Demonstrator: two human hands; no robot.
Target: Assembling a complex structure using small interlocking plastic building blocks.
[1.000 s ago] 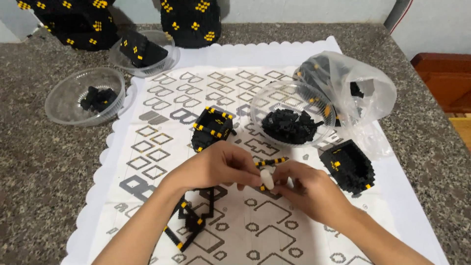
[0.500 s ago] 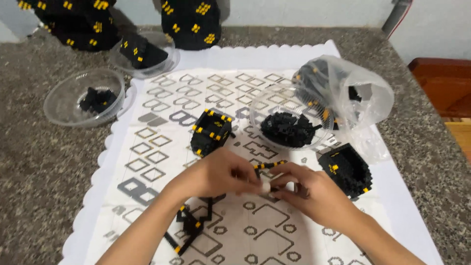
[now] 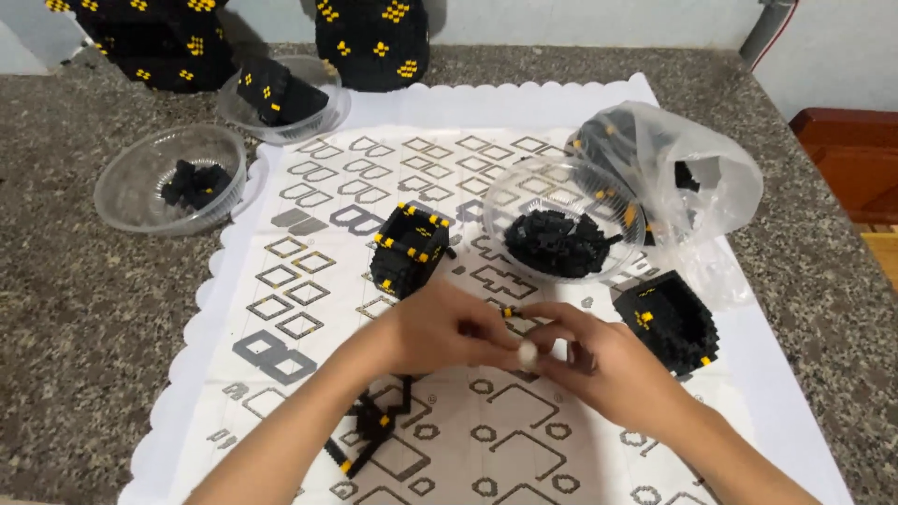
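Note:
My left hand (image 3: 440, 327) and my right hand (image 3: 599, 360) meet over the middle of a white patterned mat (image 3: 309, 234). Between their fingertips they pinch a small black and yellow brick piece (image 3: 510, 313); most of it is hidden by the fingers. A hollow black brick cube with yellow studs (image 3: 409, 248) stands just beyond my left hand. A second open black brick block (image 3: 669, 323) sits right of my right hand. Under my left forearm lies a flat black zigzag brick strip (image 3: 374, 430).
A clear bowl of loose black bricks (image 3: 559, 238) stands behind my hands, a plastic bag of bricks (image 3: 673, 178) to its right. Two more clear bowls (image 3: 173, 178) (image 3: 281, 93) sit at the left back. Tall black brick builds (image 3: 369, 37) (image 3: 154, 42) stand along the far edge.
Both hands stay pinched together on the small piece and have drifted slightly toward me and to the right. The finger positions shifted a little; nothing else moved.

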